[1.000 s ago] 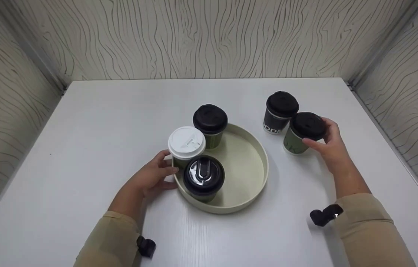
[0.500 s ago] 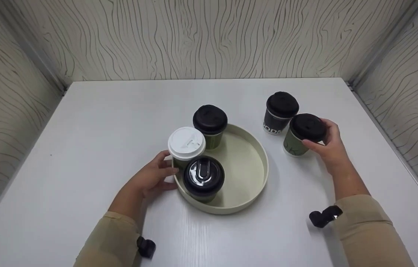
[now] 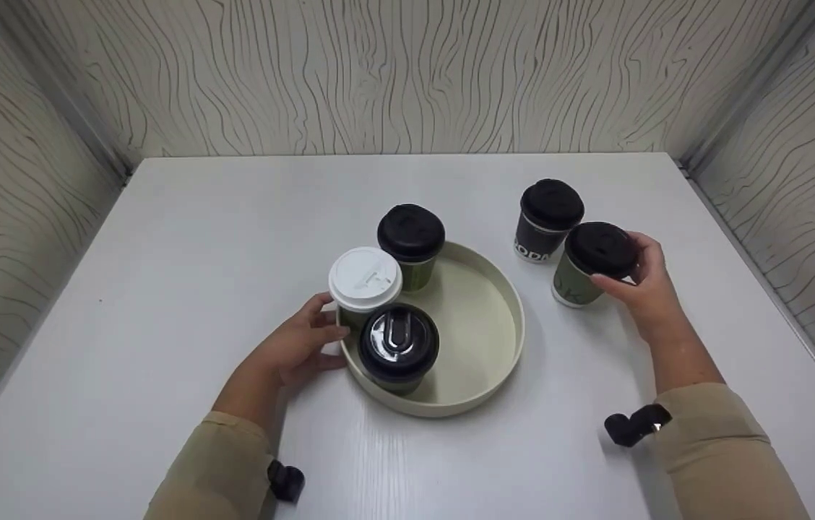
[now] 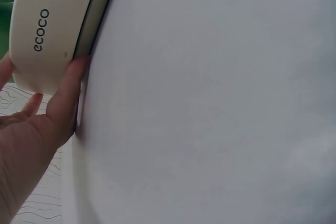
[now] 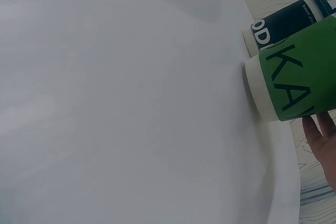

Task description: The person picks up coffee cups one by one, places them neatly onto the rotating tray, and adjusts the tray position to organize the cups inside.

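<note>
My left hand [image 3: 299, 343] holds the left edge of a round, pale green tray [image 3: 476, 339]. In the left wrist view the thumb lies against the tray's outer wall [image 4: 50, 30], marked "ecoco". Inside the tray stand a white-lidded cup [image 3: 364, 278], a cup with a glossy black lid [image 3: 399, 345] and a green cup with a matte black lid [image 3: 411, 235]. At the right, my right hand [image 3: 639, 285] grips a green paper cup [image 3: 577, 282] with a black lid, around its upper part. Whether its base touches the table cannot be told.
Close behind the gripped cup stands a dark paper cup [image 3: 541, 231] with a black lid and white lettering. All of this is on a white table [image 3: 220, 238], enclosed by wood-grain patterned panels [image 3: 407, 79] at the back and sides.
The green cup in my right hand has shifted very slightly toward me, away from the dark cup. My left hand and the tray look the same.
</note>
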`<state>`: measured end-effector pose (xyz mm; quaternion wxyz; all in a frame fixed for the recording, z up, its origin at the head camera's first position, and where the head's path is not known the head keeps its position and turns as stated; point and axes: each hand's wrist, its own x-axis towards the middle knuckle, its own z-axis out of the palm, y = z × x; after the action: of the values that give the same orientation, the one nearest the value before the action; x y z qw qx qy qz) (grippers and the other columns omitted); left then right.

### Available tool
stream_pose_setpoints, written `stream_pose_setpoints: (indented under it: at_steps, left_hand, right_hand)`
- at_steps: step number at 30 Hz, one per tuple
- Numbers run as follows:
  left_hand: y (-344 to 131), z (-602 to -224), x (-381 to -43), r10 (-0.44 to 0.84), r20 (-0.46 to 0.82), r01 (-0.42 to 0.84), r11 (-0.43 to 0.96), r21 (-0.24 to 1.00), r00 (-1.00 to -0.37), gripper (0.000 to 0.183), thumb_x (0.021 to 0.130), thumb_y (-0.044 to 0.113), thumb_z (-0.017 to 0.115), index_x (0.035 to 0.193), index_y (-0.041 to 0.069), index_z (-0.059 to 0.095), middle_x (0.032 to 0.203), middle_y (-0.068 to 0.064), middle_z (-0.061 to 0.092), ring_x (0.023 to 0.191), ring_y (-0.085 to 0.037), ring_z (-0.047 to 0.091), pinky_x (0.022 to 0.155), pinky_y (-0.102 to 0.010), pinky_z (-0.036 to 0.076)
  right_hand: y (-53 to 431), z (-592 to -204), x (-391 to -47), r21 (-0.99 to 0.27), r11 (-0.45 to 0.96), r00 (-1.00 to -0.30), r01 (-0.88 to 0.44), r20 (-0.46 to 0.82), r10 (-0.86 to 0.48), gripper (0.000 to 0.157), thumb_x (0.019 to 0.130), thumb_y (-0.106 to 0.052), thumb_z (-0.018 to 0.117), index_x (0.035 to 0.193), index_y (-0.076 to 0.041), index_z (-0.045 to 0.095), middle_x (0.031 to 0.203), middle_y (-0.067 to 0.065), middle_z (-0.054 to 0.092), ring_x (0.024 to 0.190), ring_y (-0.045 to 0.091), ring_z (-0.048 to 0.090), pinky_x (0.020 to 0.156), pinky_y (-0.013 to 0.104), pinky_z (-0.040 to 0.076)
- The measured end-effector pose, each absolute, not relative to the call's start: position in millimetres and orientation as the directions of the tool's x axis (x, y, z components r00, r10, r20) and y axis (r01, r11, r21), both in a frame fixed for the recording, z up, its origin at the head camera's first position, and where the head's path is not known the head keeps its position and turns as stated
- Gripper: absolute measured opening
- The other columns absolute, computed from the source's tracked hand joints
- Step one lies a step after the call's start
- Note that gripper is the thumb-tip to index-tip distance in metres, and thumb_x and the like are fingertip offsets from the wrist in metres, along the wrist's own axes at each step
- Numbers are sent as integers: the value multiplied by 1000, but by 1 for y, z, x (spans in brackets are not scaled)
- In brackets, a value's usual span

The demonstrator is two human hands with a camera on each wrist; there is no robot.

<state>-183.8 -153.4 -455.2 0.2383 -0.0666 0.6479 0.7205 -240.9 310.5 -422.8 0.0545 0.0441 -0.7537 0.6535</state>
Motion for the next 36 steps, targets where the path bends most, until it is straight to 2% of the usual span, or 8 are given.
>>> stream_pose_setpoints:
  at_steps: [7,15,18,25,36]
  left_hand:
    - [-153,-455,-184,246,-409,-432,-46,901,-879,64,80,8,66,133,30,39,134,-13,39,114,-31,50,77,-47,52]
    - [-153,-454,-184,255,-400,-423,-43,905,-880,62,81,7,64,133,29,39,133,-14,39,114,-31,50,77,-46,52]
    - [-154,-454,-184,268,-393,-420,-46,906,-879,61,82,6,63,133,27,38,134,-15,38,114,-31,49,77,-46,52]
    - [-154,-455,-184,265,-402,-429,-50,902,-876,61,82,6,63,133,28,38,133,-14,38,114,-32,49,78,-47,52]
    - [-153,-453,-184,269,-404,-432,-51,900,-874,62,82,6,63,133,29,38,132,-13,39,114,-30,49,78,-47,52]
  right_hand:
    - [304,-415,-237,-978,106,-983,-182,183,3,70,75,8,67,131,-14,30,136,4,35,131,15,26,110,26,17]
    - [290,-402,-236,-974,64,-975,-218,214,-66,71,75,10,66,132,-14,31,137,5,35,128,15,28,96,18,33]
    - [285,-397,-237,-972,47,-971,-231,226,-83,72,74,11,65,132,-13,30,137,6,34,127,16,29,92,18,34]
    - [271,-386,-238,-967,55,-964,-249,242,-107,74,73,11,66,133,-14,30,136,5,36,125,17,32,91,17,38]
    - [239,-372,-237,-960,-11,-945,-280,278,-175,73,72,14,65,132,-12,32,131,7,39,119,20,38,92,22,42]
